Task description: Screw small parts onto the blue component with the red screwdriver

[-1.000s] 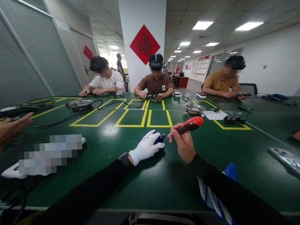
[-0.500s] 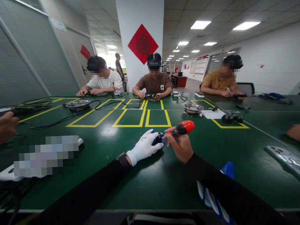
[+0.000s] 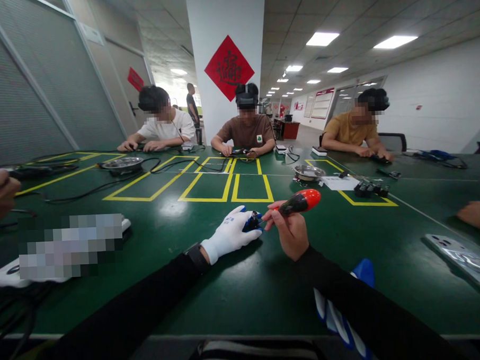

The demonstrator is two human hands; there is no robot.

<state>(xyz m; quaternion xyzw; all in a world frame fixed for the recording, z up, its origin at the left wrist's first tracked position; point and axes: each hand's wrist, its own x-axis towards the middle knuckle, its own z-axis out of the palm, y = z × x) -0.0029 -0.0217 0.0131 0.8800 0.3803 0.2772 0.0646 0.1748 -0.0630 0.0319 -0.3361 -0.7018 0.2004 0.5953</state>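
Note:
My left hand point(image 3: 232, 232), in a white glove with blue fingertips, is closed around a small black part point(image 3: 252, 222) with a round metallic end on top. It rests low over the green table point(image 3: 181, 299). My bare right hand point(image 3: 292, 233) grips a screwdriver point(image 3: 300, 202) with a red and black handle. The thin shaft points left at the black part; whether its tip touches is too small to tell. Under my right forearm lies a loose blue and white glove point(image 3: 363, 273).
A phone point(image 3: 462, 258) lies at right, a white device point(image 3: 5, 274) at left. Metal bowls point(image 3: 309, 171) point(image 3: 123, 164), white paper point(image 3: 339, 182) and several black parts point(image 3: 371, 189) stand farther back. Co-workers sit opposite; other people's hands point(image 3: 478, 213) point(image 3: 0, 196) show at both sides.
The screwdriver handle swung toward me and left, then tilted back slightly right. My left hand keeps its hold on the black part. The other person's hand at left drew back toward the edge.

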